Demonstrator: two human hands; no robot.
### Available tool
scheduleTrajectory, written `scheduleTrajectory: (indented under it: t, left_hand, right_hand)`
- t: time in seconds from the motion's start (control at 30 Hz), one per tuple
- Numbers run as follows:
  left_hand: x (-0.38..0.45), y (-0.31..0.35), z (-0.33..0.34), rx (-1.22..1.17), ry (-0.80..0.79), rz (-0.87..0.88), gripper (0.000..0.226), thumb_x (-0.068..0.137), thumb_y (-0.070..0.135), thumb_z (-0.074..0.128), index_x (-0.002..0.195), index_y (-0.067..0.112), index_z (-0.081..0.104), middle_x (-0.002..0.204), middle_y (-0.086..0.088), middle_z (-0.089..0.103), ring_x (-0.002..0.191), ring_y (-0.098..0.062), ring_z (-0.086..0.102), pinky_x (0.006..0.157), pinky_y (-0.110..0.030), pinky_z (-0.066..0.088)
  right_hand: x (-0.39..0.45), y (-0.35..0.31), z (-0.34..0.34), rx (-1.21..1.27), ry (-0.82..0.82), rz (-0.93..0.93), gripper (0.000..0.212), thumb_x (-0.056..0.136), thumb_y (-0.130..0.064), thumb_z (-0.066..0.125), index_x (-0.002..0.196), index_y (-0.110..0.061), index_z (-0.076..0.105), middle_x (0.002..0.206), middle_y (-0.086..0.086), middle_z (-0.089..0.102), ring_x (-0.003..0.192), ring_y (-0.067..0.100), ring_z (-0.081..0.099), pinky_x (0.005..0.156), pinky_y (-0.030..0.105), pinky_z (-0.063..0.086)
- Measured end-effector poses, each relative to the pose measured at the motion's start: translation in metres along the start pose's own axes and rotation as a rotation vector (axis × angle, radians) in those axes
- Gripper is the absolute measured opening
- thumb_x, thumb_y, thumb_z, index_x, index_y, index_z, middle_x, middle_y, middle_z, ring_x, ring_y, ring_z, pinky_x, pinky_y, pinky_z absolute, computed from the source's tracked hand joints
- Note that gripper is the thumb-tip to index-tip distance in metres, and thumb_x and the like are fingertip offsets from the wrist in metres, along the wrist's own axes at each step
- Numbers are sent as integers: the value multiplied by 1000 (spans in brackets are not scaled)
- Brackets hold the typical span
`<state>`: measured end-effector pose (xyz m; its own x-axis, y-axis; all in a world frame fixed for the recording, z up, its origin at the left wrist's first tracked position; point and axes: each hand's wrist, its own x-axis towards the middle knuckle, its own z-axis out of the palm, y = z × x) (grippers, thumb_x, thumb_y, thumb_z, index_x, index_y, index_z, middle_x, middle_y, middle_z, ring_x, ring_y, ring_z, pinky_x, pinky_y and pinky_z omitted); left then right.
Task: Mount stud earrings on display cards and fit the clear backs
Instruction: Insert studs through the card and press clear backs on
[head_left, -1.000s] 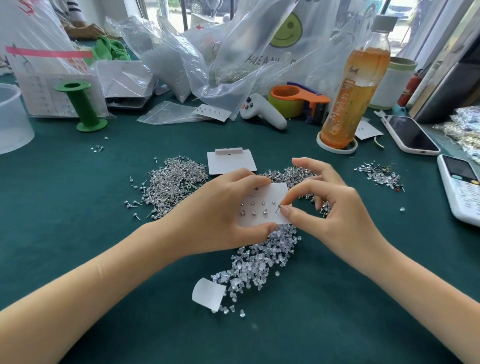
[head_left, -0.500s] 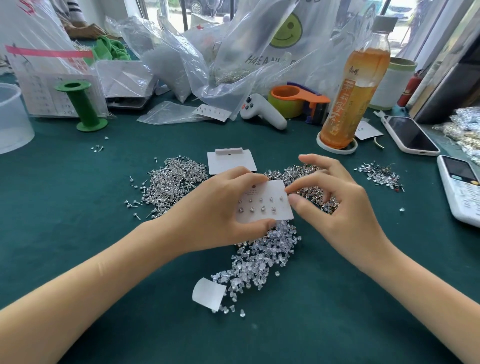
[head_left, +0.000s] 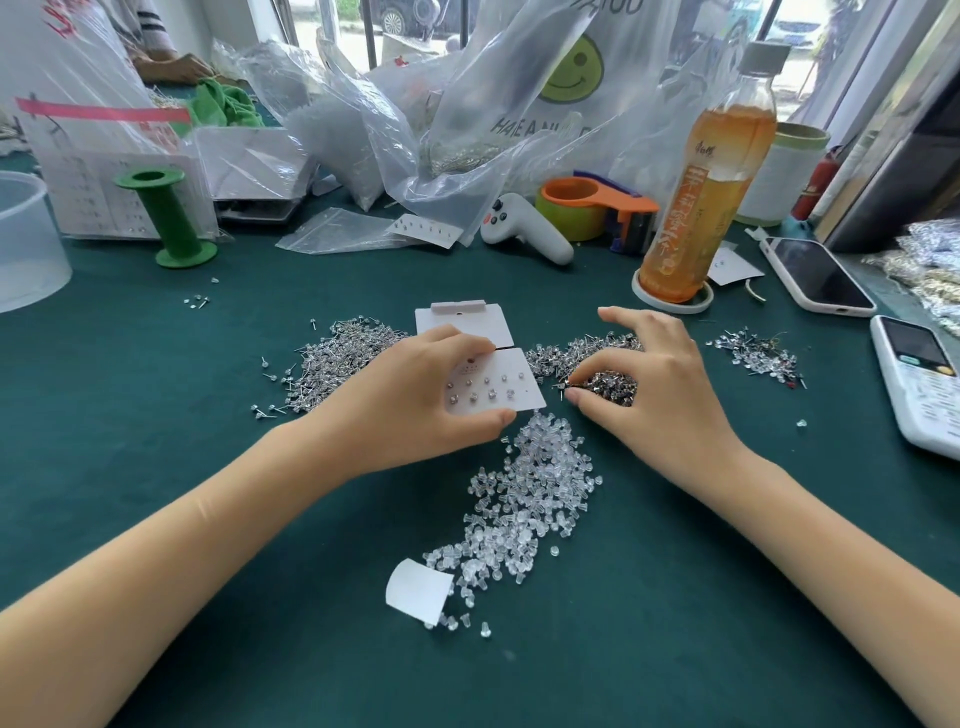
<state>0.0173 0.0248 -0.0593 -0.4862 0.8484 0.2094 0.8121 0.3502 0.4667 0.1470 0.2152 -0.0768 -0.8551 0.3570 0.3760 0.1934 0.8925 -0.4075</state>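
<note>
My left hand (head_left: 410, 395) grips a white display card (head_left: 498, 387) by its lower edge; several stud earrings sit in two rows on it. My right hand (head_left: 654, 384) is over a darker pile of studs (head_left: 608, 382) just right of the card, thumb and forefinger pinching at a stud at the pile's left edge. A heap of clear backs (head_left: 524, 499) lies below the card. A big pile of silver studs (head_left: 337, 364) lies to the left. A blank card (head_left: 467, 322) rests behind the held one.
A tea bottle (head_left: 701, 208) on a coaster, tape dispenser (head_left: 592, 208), white controller (head_left: 524, 234), phone (head_left: 815, 275) and calculator (head_left: 919, 379) stand to the right. Plastic bags (head_left: 441, 145), a green spool (head_left: 166, 218) and a clear tub (head_left: 26, 244) line the back and left. A curled paper scrap (head_left: 415, 597) lies near.
My right hand has left the card and moved right and down onto the dark stud pile. The card in my left hand has stayed nearly in place.
</note>
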Motion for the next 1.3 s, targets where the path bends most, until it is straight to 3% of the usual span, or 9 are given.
scheduleTrajectory:
  t: [0.3, 0.53, 0.7, 0.87, 1.1, 1.3]
  left_hand:
    - [1, -1, 0, 24, -35, -20, 71, 74, 60, 59, 132, 22, 49, 119, 11, 53, 104, -10, 51, 92, -29, 42]
    - [0, 2, -1, 36, -54, -24, 73, 72, 63, 56, 133, 24, 49, 120, 13, 52, 104, -10, 52, 93, -31, 43]
    - [-1, 3, -1, 34, -70, -19, 72, 73, 62, 57, 133, 25, 48, 120, 13, 52, 105, -9, 51, 93, -29, 42]
    - [-1, 5, -1, 29, -83, -3, 72, 73, 62, 57, 134, 24, 48, 118, 15, 51, 102, -7, 51, 92, -28, 43]
    - [-3, 8, 0, -6, -88, 61, 70, 74, 60, 60, 133, 25, 49, 114, 16, 51, 94, -1, 48, 80, -11, 38]
    - [-5, 12, 0, -35, -89, 120, 66, 77, 55, 66, 132, 22, 51, 109, 18, 50, 91, 3, 47, 78, -3, 34]
  right_hand:
    - [3, -1, 3, -62, -29, -55, 5, 77, -23, 79, 82, -23, 76, 137, 7, 52, 133, 30, 36, 104, 42, 26]
    - [-2, -2, 2, -100, -19, -121, 7, 77, -18, 79, 79, -18, 72, 133, 8, 56, 130, 31, 41, 99, 37, 27]
    - [-7, -1, -2, -26, 95, -153, 9, 75, -13, 79, 76, -16, 71, 119, 3, 64, 118, 29, 49, 92, 32, 27]
    - [-15, 0, -7, -110, 147, -254, 11, 73, -11, 81, 73, -14, 70, 103, -1, 68, 104, 29, 54, 85, 32, 29]
    - [-20, -10, -10, 34, 271, -363, 11, 77, -7, 78, 73, -9, 68, 87, -4, 71, 88, 22, 57, 81, 30, 32]
    - [-25, -17, -9, -50, 284, -512, 9, 80, -12, 72, 73, -9, 69, 84, -5, 71, 87, 25, 60, 79, 36, 38]
